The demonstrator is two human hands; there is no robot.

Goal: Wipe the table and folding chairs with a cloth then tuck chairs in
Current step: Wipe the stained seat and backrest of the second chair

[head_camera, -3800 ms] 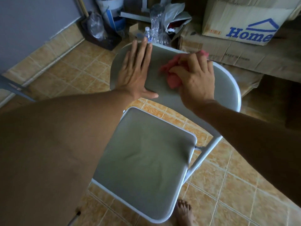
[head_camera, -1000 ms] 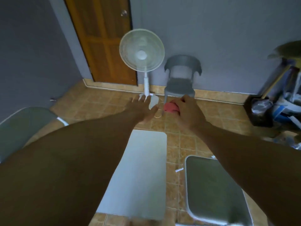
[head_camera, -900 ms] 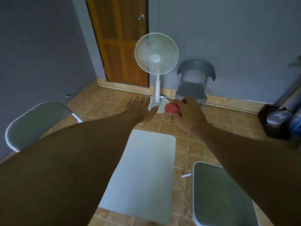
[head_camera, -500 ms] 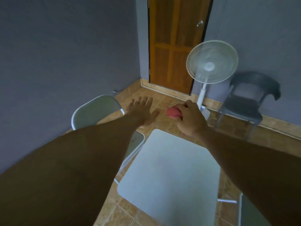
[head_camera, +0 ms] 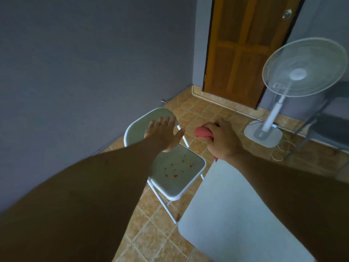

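- My right hand (head_camera: 221,141) grips a bunched pink cloth (head_camera: 202,133) just past the corner of the white rectangular table (head_camera: 236,214).
- My left hand (head_camera: 163,136) is spread flat, empty, over the grey padded white-framed folding chair (head_camera: 170,186); I can't tell if it touches.
- Red specks dot the seat.

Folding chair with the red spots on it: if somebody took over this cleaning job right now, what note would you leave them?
The left hand is open, fingers spread, in front of the backrest of the folding chair; I cannot tell if it touches.
The right hand grips the bunched pink cloth in the air.
The chair stands unfolded beside a corner of the white table, not tucked in, with red spots on its seat.
Done: the table top shows no marks here.
Left: wipe this chair's seat and backrest, then tuck it in.
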